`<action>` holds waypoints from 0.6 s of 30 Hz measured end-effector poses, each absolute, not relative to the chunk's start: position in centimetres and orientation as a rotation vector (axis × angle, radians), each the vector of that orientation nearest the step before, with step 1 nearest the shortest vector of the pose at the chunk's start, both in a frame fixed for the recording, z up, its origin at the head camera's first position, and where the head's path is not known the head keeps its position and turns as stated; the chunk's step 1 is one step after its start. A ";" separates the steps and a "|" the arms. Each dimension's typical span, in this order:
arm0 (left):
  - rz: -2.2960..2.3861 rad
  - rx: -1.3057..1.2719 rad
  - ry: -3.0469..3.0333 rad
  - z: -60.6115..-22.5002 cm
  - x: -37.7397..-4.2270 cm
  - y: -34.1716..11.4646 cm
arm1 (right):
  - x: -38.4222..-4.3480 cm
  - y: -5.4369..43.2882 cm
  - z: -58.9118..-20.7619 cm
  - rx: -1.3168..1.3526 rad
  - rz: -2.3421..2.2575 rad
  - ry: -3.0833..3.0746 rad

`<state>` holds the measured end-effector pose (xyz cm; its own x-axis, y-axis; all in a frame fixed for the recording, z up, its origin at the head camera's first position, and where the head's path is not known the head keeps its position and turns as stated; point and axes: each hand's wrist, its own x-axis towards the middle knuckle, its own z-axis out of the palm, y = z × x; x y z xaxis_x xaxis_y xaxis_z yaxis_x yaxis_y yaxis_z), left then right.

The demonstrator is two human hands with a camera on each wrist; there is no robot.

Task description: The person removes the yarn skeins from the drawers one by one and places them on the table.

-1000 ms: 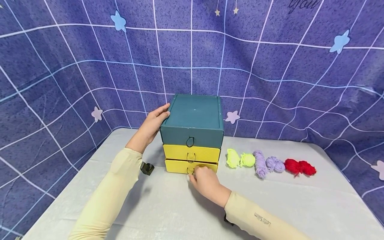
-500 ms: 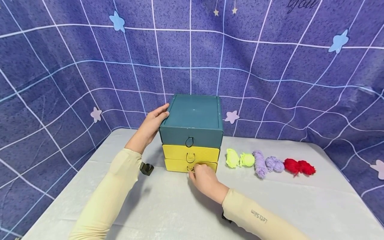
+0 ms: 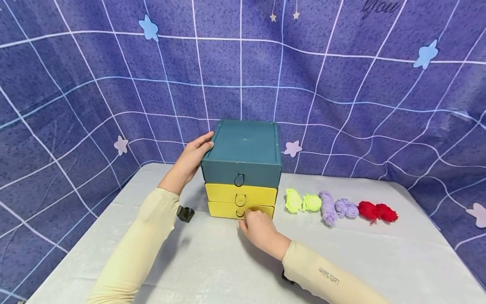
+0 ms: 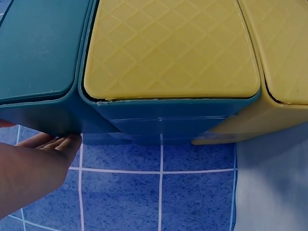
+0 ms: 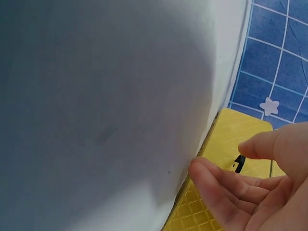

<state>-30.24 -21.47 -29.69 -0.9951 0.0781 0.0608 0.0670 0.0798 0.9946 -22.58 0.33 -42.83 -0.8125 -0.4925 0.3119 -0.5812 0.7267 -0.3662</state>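
A stacked drawer cabinet stands mid-table in the head view, with a dark teal top drawer (image 3: pixel 222 172) above a yellow middle drawer (image 3: pixel 220 193) and a yellow bottom drawer (image 3: pixel 222 210). Each front has a black loop handle. My left hand (image 3: pixel 191 158) rests on the cabinet's left side near the upper edge, fingers extended. At the bottom drawer's front is my right hand (image 3: pixel 260 228), its fingers loosely bent beside the loop handle (image 3: pixel 240 214). The right wrist view shows a digit right at the black loop (image 5: pixel 240 163), with the other fingertips along the drawer's lower edge.
Right of the cabinet lie yarn bundles in a row: neon yellow (image 3: pixel 311 203), lilac (image 3: pixel 328 209) and red (image 3: pixel 377 212). A pale cloth covers the table (image 3: pixel 212 261). Behind hangs a purple-blue grid curtain (image 3: pixel 243 63) with star shapes.
The bottom yellow drawer has slid in slightly, and the dark gap above its front has narrowed. My right hand stays at that drawer; the left hand has kept its place.
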 end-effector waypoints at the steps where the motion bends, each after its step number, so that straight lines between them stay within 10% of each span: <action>1: 2.125 0.142 2.301 -29.7 -30.3 -21.5 | -22.4 0.5 -42.8 0.885 0.687 -2.734; 18: 2.238 0.135 2.386 -32.8 -28.6 -24.0 | -22.4 7.5 -40.7 1.193 0.730 -2.717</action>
